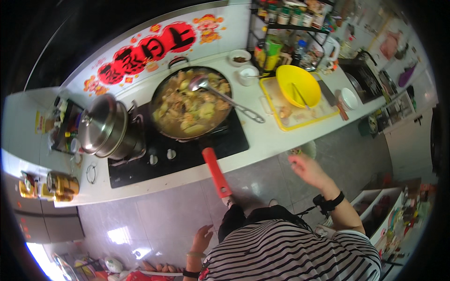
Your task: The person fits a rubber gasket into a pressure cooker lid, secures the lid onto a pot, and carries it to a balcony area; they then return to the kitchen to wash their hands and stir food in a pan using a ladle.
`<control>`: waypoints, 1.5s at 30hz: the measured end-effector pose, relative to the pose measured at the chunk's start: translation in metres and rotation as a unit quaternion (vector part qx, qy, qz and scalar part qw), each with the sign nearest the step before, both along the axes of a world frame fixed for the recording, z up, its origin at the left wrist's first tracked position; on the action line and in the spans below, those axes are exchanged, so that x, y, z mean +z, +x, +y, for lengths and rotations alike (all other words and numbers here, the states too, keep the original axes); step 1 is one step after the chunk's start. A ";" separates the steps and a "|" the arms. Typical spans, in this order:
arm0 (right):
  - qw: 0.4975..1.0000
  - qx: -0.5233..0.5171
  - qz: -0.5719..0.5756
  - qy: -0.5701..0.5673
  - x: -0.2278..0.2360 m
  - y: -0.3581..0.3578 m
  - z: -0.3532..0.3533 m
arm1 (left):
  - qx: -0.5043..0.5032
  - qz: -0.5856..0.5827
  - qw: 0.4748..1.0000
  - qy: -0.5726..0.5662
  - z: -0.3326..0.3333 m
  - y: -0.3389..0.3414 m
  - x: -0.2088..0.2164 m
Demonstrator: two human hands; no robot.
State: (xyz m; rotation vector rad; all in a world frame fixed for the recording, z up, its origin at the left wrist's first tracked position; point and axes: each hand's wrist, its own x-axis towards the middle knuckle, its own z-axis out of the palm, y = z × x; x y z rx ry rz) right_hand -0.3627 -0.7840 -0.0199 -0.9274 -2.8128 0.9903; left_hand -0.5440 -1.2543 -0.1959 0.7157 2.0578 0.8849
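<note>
Seen from above, a person in a striped top stands before a white surface. The right hand, at four o'clock, is raised with fingers spread and holds nothing, near the surface edge. The left hand, at six o'clock, hangs loosely open. A red-handled wok of stew with a ladle sits at twelve o'clock.

Small bowl (blurred) at counter edge
</note>
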 end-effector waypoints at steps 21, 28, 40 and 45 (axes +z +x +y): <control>0.956 -0.281 -0.020 -0.083 -0.025 0.449 -0.022 | -0.303 0.023 0.941 -0.147 0.125 0.135 -0.137; 0.908 -0.399 0.009 -0.126 -0.057 0.506 -0.048 | -0.533 0.081 0.838 -0.085 0.236 0.144 -0.174; 0.891 -0.422 -0.071 -0.151 -0.050 0.555 0.098 | -0.427 -0.037 0.904 0.010 0.438 0.224 -0.198; 0.877 -0.459 -0.081 -0.116 -0.012 0.573 0.184 | -0.354 -0.136 0.924 0.039 0.533 0.271 -0.122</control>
